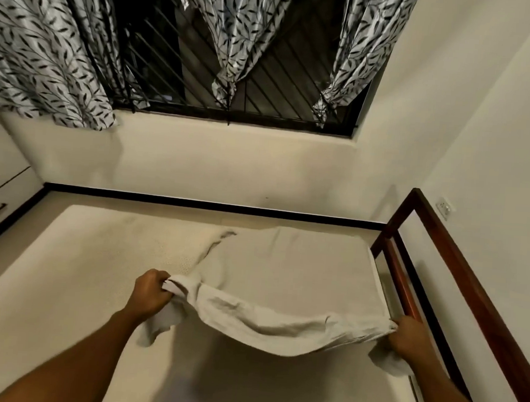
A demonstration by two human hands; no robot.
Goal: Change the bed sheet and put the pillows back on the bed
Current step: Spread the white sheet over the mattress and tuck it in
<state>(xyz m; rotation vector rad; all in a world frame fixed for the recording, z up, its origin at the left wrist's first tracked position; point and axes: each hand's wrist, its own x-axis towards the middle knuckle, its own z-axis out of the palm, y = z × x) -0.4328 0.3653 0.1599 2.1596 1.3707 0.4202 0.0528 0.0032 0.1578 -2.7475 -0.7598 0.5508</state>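
The left hand (150, 294) at 7 o'clock and the right hand (410, 336) at 4 o'clock each gripped the sheet (283, 280) by its near edge above the mostly bare mattress (63, 281), so spreading seemed just begun, with no pillows in view.

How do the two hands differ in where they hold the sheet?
The left hand grips the sheet over the middle of the mattress; the right hand grips it by the wooden frame. The left hand reaches farther forward than the right hand. Both bunch the sheet's lifted near edge.
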